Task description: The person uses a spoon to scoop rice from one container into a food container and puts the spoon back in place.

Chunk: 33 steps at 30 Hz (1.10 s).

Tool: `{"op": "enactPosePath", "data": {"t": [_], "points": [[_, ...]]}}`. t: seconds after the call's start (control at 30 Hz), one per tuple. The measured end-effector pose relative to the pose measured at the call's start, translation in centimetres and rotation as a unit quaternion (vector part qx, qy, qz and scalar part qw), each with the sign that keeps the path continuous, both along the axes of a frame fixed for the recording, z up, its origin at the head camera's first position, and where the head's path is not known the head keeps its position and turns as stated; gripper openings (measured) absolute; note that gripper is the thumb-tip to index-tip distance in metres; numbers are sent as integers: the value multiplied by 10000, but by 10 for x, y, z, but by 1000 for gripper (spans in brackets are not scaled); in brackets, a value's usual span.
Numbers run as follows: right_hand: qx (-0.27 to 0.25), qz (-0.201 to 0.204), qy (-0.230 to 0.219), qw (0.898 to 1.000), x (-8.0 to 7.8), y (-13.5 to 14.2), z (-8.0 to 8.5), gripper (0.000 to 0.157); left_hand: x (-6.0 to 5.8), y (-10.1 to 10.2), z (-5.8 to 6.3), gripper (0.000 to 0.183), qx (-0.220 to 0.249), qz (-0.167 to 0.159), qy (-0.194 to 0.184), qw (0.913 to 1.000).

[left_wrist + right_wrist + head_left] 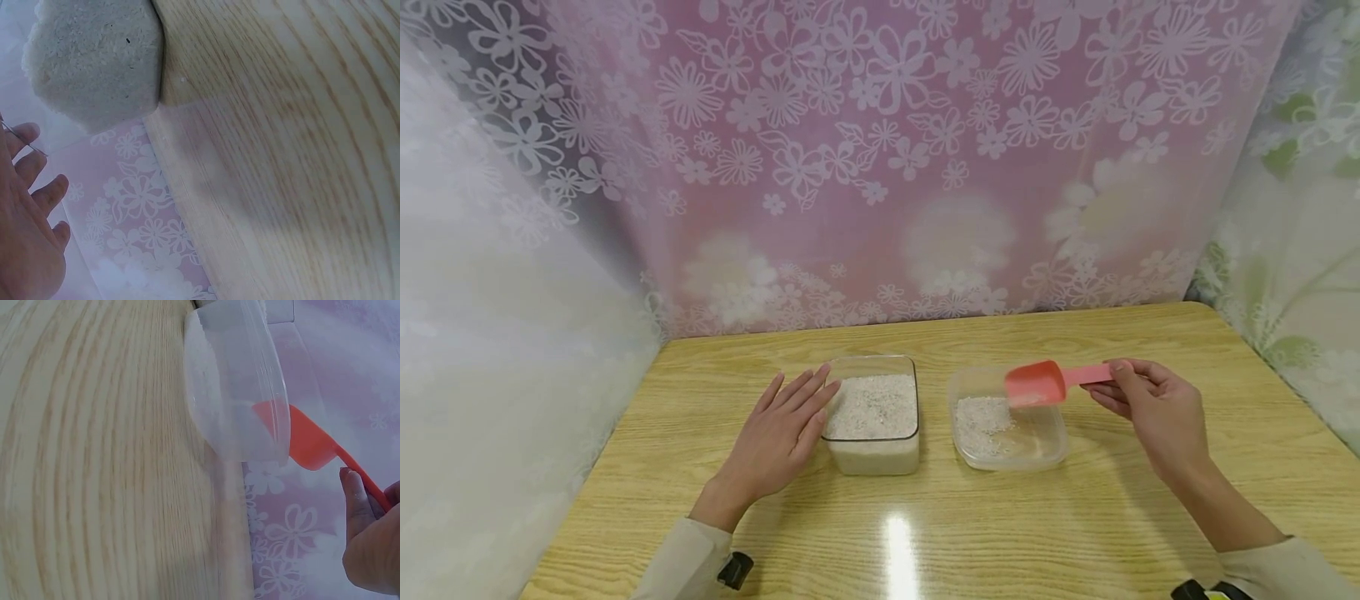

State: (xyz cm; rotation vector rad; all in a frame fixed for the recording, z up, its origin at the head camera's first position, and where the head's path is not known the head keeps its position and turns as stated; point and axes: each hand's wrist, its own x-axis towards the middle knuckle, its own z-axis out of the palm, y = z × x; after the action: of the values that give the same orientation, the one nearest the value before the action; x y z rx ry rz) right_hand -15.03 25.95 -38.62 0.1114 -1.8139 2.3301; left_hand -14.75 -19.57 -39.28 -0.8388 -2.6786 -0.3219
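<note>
Fingers of right hand are pinched on pink plastic scoop. Clear square rice-filled container is touched by left hand, fingers extended.

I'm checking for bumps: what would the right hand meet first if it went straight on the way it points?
Probably the clear tub: the right hand points towards it, and its pink scoop reaches over it. Height is hard to judge, so it might pass above.
</note>
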Motion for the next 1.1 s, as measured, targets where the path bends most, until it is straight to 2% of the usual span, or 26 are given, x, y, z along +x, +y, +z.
{"op": "enactPosePath", "data": {"t": [0.2,0.33,0.43,0.53,0.63,0.73,1.1], "points": [[361,-69,224,9991,4,0,2,22,0,0,0,45,31,-2,-23,10000],[941,-178,435,9944,7,0,3,22,1,0,0,45,61,8,-58,10000],[1579,-359,565,9852,9,-1,4,25,1,0,0,45,74,9,-69,9999],[2227,-570,651,9711,11,-3,4,26,1,0,-1,45,75,14,-75,9999],[2606,-714,754,9598,13,-5,4,26,1,0,-1,45,73,19,-85,9999],[2608,-733,888,9585,15,-5,2,26,0,0,-1,45,62,26,-90,9999],[2023,-567,1128,9712,14,-4,-4,18,1,0,-1,45,74,21,-34,10000]]}}
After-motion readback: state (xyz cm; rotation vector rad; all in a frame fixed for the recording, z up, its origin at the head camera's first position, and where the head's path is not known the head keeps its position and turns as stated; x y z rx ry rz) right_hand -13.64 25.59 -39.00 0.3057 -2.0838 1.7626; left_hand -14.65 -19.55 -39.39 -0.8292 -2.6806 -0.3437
